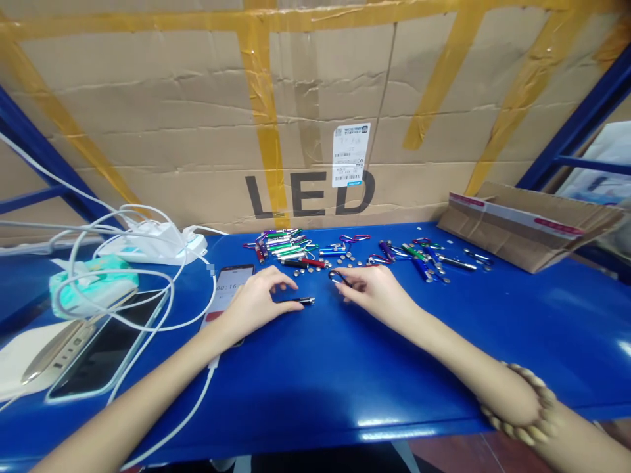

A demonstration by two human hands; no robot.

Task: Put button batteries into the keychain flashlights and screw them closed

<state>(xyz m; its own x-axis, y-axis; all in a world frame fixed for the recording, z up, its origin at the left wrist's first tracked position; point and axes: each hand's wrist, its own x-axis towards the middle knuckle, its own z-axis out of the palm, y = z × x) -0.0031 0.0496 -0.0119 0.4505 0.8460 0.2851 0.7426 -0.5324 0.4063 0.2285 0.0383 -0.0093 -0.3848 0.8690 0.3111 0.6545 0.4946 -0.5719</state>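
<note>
"Which hand is nearer the slim black metal tube with a silver end (306,301)?"

"The left hand (261,291), clearly. The tube lies right at its thumb, on the side towards the fingers, with the silver tip poking out past the thumb."

"And its long axis?"

"Sideways, roughly from the left hand towards the right hand (378,289) — the silver end faces that one, with a bare gap between."

"Does the left hand grip it?"

"Not that I see. The thumb and the curled forefinger stand well apart. The thumb is at the tube, but I can't tell whether it presses on it; part of the tube is hidden."

"The other one?"

"Closed in a pinch, fingertips and thumb together on a black oval carabiner-like loop (332,274). The loop sticks out leftwards from the fingertips, farther from the person than the tube and to its right."

"What lies around them?"

"Beyond the left hand, a heap of green, silver and red metal tubes (288,249); beyond the right, a looser cluster of blue, purple and black tubes (422,270). Small round silver discs (359,263) are scattered just past the loop. Partly under the left hand and wrist there's a phone with a lit pale screen (241,270) — all on a glossy blue tabletop (320,374)."
</note>
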